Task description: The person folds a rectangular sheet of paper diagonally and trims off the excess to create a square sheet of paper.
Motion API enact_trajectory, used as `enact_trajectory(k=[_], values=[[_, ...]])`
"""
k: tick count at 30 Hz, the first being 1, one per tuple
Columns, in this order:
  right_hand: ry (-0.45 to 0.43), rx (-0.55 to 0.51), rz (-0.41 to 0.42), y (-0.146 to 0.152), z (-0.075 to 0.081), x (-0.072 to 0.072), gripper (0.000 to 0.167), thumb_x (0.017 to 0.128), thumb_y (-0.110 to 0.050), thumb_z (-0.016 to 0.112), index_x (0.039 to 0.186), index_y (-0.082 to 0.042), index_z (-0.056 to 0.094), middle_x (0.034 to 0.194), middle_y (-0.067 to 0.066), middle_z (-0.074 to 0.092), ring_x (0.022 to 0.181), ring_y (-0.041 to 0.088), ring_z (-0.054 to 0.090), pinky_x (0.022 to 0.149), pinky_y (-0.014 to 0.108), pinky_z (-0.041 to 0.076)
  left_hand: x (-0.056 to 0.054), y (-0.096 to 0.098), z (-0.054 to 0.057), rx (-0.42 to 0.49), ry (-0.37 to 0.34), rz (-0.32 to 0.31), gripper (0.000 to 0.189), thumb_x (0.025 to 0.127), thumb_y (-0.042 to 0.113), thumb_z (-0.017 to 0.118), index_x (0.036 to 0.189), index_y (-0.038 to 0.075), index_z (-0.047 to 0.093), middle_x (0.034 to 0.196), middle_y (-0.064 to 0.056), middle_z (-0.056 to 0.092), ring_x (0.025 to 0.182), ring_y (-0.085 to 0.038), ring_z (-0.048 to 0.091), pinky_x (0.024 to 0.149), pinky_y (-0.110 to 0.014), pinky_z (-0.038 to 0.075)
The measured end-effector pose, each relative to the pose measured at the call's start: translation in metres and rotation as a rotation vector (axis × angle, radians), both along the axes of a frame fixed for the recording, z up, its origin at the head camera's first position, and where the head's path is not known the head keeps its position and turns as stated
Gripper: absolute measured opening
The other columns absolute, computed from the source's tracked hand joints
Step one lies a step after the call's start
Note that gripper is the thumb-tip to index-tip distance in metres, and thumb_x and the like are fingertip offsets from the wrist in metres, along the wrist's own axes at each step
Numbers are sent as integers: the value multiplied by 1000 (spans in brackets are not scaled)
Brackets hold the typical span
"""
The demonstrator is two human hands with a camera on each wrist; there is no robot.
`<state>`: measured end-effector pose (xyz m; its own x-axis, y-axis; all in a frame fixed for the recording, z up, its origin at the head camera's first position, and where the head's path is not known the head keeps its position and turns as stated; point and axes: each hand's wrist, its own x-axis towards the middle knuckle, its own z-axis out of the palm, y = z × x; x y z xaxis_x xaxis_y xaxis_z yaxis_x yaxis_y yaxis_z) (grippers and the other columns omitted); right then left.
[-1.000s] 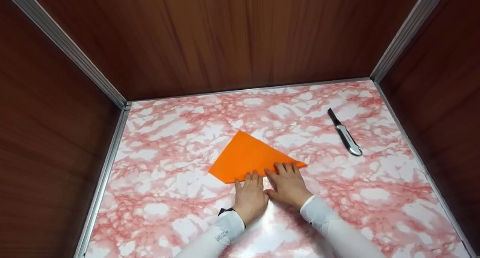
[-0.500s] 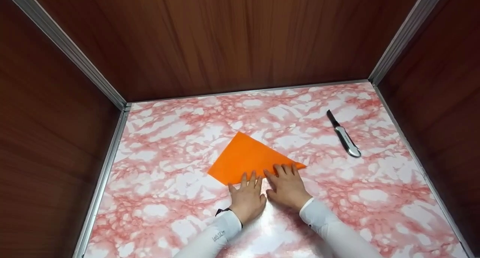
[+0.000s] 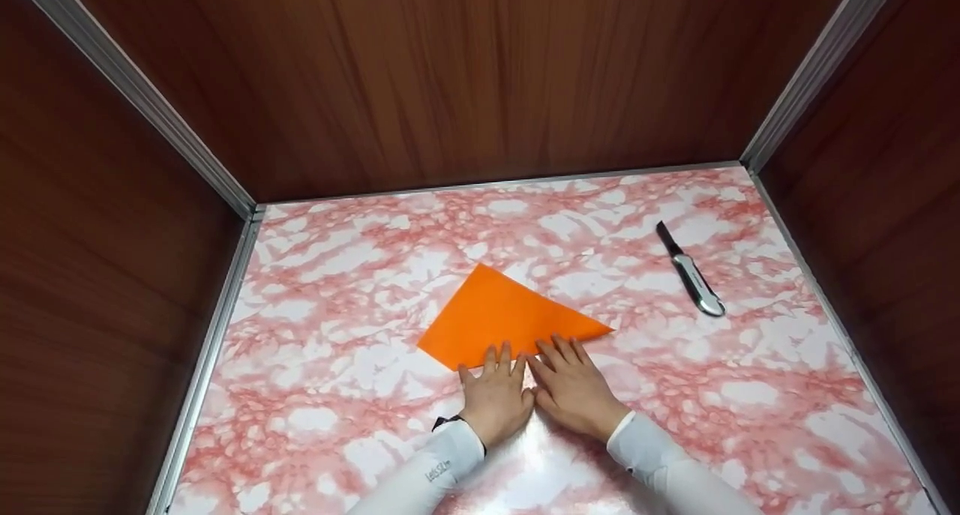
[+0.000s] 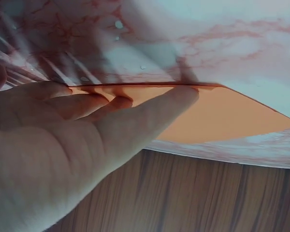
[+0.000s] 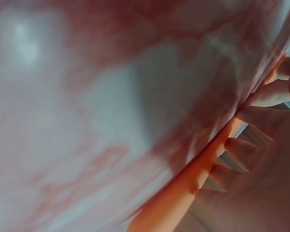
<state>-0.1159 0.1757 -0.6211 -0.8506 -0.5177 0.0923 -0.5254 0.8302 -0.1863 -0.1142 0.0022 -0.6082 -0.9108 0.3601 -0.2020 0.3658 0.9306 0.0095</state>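
A folded sheet of orange paper [image 3: 495, 312] lies flat on the table, kite-like in outline, its long near edge toward me. My left hand [image 3: 495, 402] rests with outstretched fingertips on that near edge, left of its middle. Beside it, my right hand [image 3: 579, 387] presses straight fingers on the same edge further right. The thumbs are close together. In the left wrist view the left fingers lie along the fold of the orange paper [image 4: 222, 116]. The right wrist view has the right fingertips touching the orange strip of paper [image 5: 183, 188].
A utility knife [image 3: 694, 279] with its dark blade end pointing away lies on the right of the red-and-white marbled table [image 3: 337, 275]. Brown wood panels [image 3: 495, 80] with metal edging enclose the back and both sides.
My right hand has slid left and slightly nearer along the edge, uncovering the paper's right tip. The left hand shifted slightly left, its fingers spreading. The paper has stayed nearly still.
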Motion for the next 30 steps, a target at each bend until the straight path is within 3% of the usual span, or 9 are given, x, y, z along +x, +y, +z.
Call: enact_trajectory(k=[15, 30], values=[[3, 2, -37, -2, 0, 1, 53, 101, -45, 45, 141, -12, 54, 146, 14, 45, 138, 37, 31, 112, 55, 17, -1, -2, -1, 2, 6, -6, 62, 98, 53, 35, 153, 24, 34, 158, -7, 25, 143, -31, 23, 94, -75, 27], [-28, 0, -45, -4, 3, -2, 51, 103, -43, 41, 137, -9, 57, 148, 13, 43, 139, 35, 30, 113, 51, 17, 0, -7, -1, 12, -12, -12, 64, 97, 52, 40, 153, 22, 33, 159, -6, 22, 144, -29, 20, 95, -75, 26]])
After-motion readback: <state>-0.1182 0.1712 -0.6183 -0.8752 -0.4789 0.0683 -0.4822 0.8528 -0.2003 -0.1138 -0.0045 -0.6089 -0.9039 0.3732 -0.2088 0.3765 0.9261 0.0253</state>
